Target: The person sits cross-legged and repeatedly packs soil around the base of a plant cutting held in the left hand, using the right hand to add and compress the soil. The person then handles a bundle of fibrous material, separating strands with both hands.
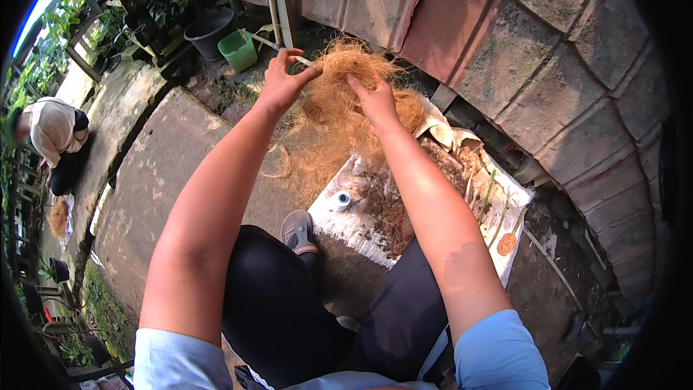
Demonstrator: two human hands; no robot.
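Observation:
My left hand is at the left edge of a loose tangle of brown coconut-like fibre, its fingertips touching the strands. My right hand grips the fibre from the right, thumb and fingers partly buried in it. More fibre hangs and spreads below both hands. A white woven sack lies on the ground under my right forearm, bearing brown soil-like material. A white spool of thread stands on the sack. At its right part lie thin green stems and a small round fibre piece.
Roof tiles slope along the upper right. A green pot and a dark bucket stand at the upper left. A person crouches on the far left beside another heap of fibre. A thin stick lies right of the sack.

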